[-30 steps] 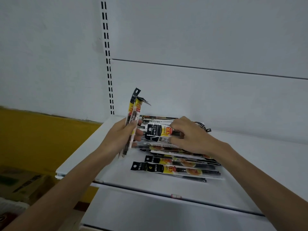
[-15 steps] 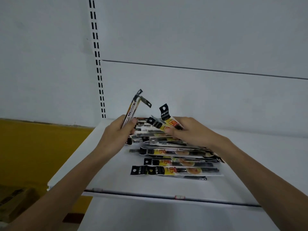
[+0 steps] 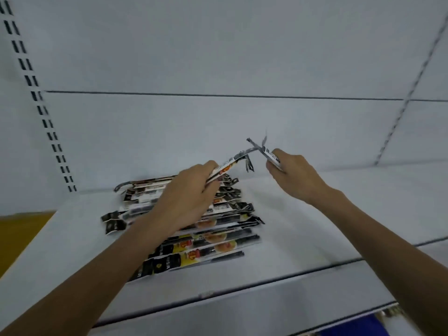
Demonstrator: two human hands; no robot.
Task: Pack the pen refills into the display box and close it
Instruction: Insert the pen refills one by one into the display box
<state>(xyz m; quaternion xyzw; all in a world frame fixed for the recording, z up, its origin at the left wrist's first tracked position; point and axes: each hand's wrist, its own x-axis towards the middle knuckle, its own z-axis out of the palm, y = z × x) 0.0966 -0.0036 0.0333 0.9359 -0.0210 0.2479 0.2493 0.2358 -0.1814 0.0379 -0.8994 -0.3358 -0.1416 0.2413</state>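
A loose heap of several pen refill packets [image 3: 206, 241], black and yellow with clear sleeves, lies on the white shelf [image 3: 303, 234]. My left hand [image 3: 191, 192] hovers over the heap and grips a small bundle of packets [image 3: 232, 161] that slants up to the right. My right hand [image 3: 293, 173] is raised to the right of the heap and pinches another packet [image 3: 269, 152], whose top end crosses the tip of the left bundle. No display box is in view.
The white back wall of the shelving rises behind, with a slotted upright [image 3: 36, 98] at the left. A yellow surface [image 3: 17, 236] shows at the lower left beside the shelf. A second shelf edge [image 3: 242, 309] runs below.
My right hand has lifted its packet off the heap and moved up and to the right. The left hand swung its bundle over to the right to meet it. The camera view has shifted.
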